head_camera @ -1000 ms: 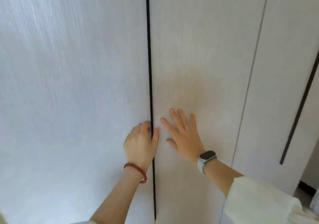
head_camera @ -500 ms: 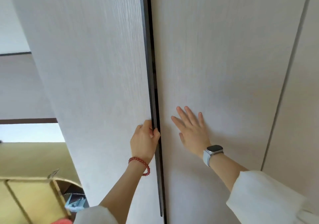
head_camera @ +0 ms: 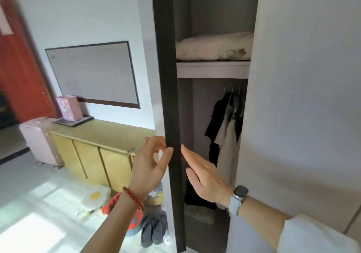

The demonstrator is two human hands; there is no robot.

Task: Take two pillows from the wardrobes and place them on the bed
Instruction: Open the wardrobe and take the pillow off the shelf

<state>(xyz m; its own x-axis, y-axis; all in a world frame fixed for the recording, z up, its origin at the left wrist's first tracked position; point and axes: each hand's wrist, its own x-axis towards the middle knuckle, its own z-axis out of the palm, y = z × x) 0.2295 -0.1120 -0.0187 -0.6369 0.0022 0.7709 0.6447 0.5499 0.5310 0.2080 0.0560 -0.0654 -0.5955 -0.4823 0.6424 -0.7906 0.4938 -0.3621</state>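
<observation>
The wardrobe fills the right side of the view, its right door closed and pale. The left door stands swung out, seen edge-on as a dark vertical strip, with the inside showing between the two. On the upper shelf lies a white pillow, flat, with a brownish mark near its right end. Below the shelf, dark and light clothes hang from a rail.

To the left, a low yellow cabinet stands against the wall under a framed board, with a pink suitcase beside it and a pink box on top. Shoes lie on the floor by the door's foot.

The left hand, with a red bead bracelet on its wrist, is loosely curled, thumb touching the door's edge, grasping nothing firmly. The right hand, with a watch on its wrist, is flat and open just right of that edge, holding nothing.
</observation>
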